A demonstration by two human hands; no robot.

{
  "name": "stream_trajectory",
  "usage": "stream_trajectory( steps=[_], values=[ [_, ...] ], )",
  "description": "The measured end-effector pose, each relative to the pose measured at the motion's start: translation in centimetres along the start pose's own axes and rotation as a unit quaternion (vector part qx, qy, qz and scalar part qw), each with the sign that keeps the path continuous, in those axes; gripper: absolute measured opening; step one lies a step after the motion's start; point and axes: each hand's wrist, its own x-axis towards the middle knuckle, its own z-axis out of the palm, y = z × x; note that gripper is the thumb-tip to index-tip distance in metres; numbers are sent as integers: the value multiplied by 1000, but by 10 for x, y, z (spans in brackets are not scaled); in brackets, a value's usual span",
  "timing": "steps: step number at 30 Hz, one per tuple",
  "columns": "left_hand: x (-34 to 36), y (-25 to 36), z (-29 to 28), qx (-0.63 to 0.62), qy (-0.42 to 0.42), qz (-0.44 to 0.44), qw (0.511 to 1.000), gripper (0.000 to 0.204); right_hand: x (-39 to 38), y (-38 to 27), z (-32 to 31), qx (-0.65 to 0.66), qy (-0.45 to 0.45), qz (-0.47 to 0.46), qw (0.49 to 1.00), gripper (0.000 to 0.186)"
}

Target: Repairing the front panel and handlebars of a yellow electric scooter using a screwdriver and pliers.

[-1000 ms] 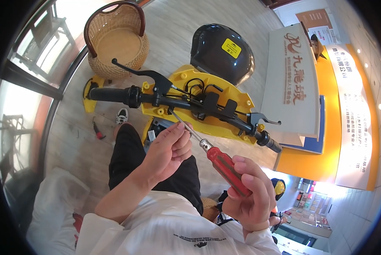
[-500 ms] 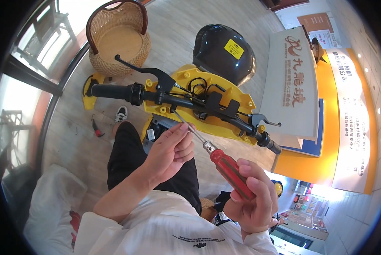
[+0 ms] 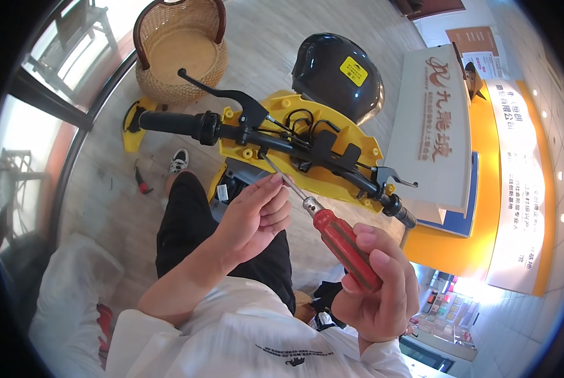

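Note:
A screwdriver [image 3: 343, 242] with a red handle and dark stripes slants up and left toward a black handlebar [image 3: 187, 125]. Around the end of its handle, my right hand [image 3: 382, 299] is closed. My left hand [image 3: 256, 211] pinches the metal shaft partway along with thumb and fingers. The shaft's far end reaches the underside of the bar, close to the left brake lever [image 3: 234, 97]; exactly what it touches is too small to tell. Behind the bar spreads a yellow plastic cover [image 3: 282, 104] with black cables [image 3: 302, 118] looping over it. Another brake lever [image 3: 395, 179] sits at the right.
A glossy black helmet-like shell [image 3: 326, 75] stands beyond the cover. A wicker chair [image 3: 175, 69] is at the far left. On the floor lie a yellow part [image 3: 132, 135] and a small red-and-black tool [image 3: 142, 179]. A white counter [image 3: 420, 132] borders the right.
The whole scene has shifted slightly in view. Both hands keep their hold on the screwdriver, and the right hand's grip on the handle looks slightly turned.

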Motion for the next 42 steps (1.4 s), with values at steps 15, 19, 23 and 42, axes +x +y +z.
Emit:
stream_trajectory(
  steps=[15, 19, 23, 42],
  values=[
    [-3, 0, -5, 40, -5, 35, 999, 16, 27, 5, 10, 25, 10, -19, 999, 27],
    [-12, 13, 1, 543, 151, 285, 775, 16, 48, 18, 32, 80, 34, -87, 992, 27],
    [-2, 49, 14, 769, 52, 447, 455, 17, 67, 18, 57, 174, 36, -168, 970, 24],
    [-14, 75, 44, 779, -89, 557, 275, 15, 117, 18, 79, 514, -268, 33, 814, 40]
  ],
)
